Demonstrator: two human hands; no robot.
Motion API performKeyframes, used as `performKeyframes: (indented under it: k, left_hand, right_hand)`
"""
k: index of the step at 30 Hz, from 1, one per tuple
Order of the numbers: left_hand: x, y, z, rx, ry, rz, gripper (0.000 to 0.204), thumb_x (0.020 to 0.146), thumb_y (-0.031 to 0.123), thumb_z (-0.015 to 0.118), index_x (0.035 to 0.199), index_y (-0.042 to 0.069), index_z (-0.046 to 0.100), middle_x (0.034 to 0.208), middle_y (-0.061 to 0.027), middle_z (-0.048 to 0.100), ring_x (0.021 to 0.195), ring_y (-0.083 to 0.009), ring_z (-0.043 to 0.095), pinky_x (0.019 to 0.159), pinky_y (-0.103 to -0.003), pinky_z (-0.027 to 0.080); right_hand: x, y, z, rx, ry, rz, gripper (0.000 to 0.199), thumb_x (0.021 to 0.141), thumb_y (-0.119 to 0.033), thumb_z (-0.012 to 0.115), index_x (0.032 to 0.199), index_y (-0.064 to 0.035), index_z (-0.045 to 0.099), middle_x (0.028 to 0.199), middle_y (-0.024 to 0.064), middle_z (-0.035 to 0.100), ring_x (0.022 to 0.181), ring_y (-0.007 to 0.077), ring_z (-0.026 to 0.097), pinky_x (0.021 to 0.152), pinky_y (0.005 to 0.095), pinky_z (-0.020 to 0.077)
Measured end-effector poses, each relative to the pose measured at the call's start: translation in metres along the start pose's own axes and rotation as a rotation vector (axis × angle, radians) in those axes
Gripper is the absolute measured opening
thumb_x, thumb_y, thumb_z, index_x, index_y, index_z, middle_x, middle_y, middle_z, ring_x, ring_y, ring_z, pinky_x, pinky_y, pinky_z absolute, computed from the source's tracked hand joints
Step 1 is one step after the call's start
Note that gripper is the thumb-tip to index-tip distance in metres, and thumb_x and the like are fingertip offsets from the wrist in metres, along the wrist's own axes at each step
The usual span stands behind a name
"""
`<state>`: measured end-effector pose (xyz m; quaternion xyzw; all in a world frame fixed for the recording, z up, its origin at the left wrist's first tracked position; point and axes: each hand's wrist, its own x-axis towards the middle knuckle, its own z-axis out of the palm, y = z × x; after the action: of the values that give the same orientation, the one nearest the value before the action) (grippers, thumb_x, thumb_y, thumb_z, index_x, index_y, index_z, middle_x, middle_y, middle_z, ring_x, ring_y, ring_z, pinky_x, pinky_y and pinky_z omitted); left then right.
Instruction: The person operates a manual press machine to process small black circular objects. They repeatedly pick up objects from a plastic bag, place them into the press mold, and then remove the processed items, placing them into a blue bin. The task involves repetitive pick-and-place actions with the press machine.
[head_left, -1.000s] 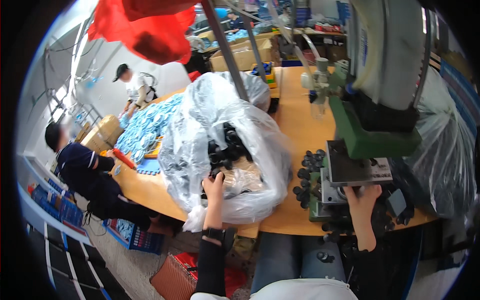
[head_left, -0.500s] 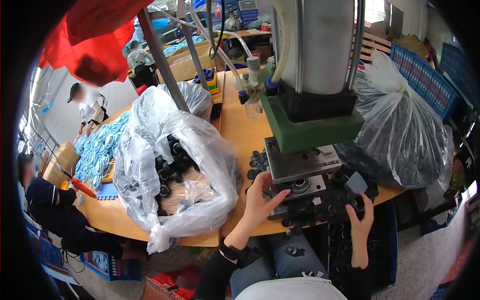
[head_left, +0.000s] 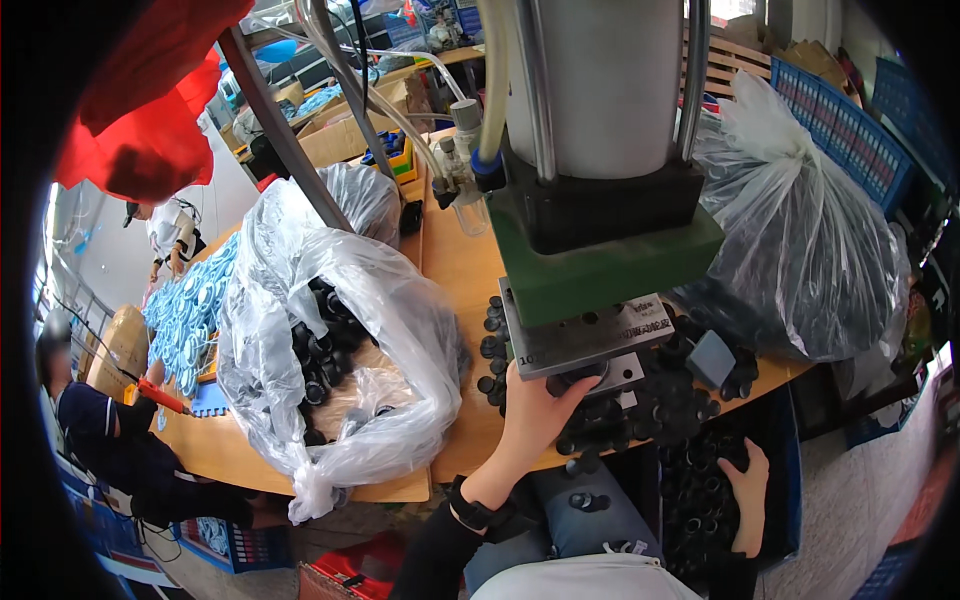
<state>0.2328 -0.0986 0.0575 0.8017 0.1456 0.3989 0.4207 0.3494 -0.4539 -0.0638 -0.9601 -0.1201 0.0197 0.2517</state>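
At the front of the press, my left hand [head_left: 538, 408] reaches in with its thumb against a black round part [head_left: 577, 380] on the lower steel die [head_left: 622, 372]. Its fingertips are partly hidden under the upper die plate [head_left: 590, 335], but thumb and fingers close round the part. My right hand [head_left: 748, 482] is low on the right, over a blue crate [head_left: 792, 470] full of black round parts [head_left: 695, 500]. Its thumb and fingers are apart, and no held piece shows between them. More loose black parts [head_left: 670, 410] lie heaped right of the die.
A green press head [head_left: 610, 265] hangs over the die. An open clear bag [head_left: 420, 370] with black parts lies left; a tied bag [head_left: 800, 260] stands right. A grey-blue block [head_left: 710, 358] rests by the heap. Other people work beside light-blue pieces [head_left: 190, 310] at far left.
My right hand has moved down from beside the grey-blue block to the crate. My left hand has shifted in, and its spread thumb has closed onto the black part. The view has shifted slightly.
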Motion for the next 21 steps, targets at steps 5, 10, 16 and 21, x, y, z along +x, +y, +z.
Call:
performKeyframes:
  k: [5, 10, 16, 21]
  left_hand:
    - [0.002, 0.006, 0.001, 0.002, 0.015, 0.0, 0.029, 0.065, 0.014, 0.08, 0.087, 0.003, 0.066, 0.079, -0.0111, 0.066, 0.069, -0.0279, 0.06, 0.066, -0.036, 0.047]
    - [-0.003, -0.002, 0.007, -0.109, 0.041, -0.056, 0.031, 0.063, 0.014, 0.081, 0.087, 0.003, 0.066, 0.079, -0.0104, 0.066, 0.071, -0.0273, 0.061, 0.066, -0.036, 0.047]
    - [-0.005, -0.012, 0.003, -0.036, -0.048, -0.028, 0.042, 0.06, 0.017, 0.083, 0.094, 0.004, 0.063, 0.089, -0.0111, 0.065, 0.083, -0.0303, 0.06, 0.073, -0.037, 0.046]
    - [-0.021, 0.018, -0.042, 0.086, -0.07, -0.046, 0.065, 0.059, 0.028, 0.085, 0.111, 0.001, 0.057, 0.105, -0.0168, 0.06, 0.101, -0.0354, 0.055, 0.088, -0.04, 0.044]
  right_hand:
    - [0.058, -0.047, -0.001, 0.086, 0.243, -0.409, 0.065, 0.078, -0.022, 0.071, 0.131, 0.0033, 0.042, 0.138, 0.0223, 0.041, 0.13, 0.039, 0.036, 0.106, 0.0436, 0.0295]
    - [0.134, -0.078, 0.047, -0.201, 0.064, -0.559, 0.057, 0.086, -0.031, 0.061, 0.131, 0.0, 0.045, 0.138, 0.0159, 0.044, 0.13, 0.0334, 0.038, 0.107, 0.0486, 0.0257]
    - [0.136, -0.093, 0.056, -0.218, 0.079, -0.507, 0.056, 0.088, -0.041, 0.055, 0.13, -0.0038, 0.049, 0.136, 0.0123, 0.047, 0.131, 0.0316, 0.037, 0.109, 0.055, 0.0151]
    - [0.12, -0.105, 0.025, -0.19, 0.031, -0.47, 0.065, 0.087, -0.041, 0.058, 0.137, -0.0048, 0.04, 0.146, 0.0095, 0.036, 0.137, 0.0351, 0.025, 0.108, 0.059, 0.0089]
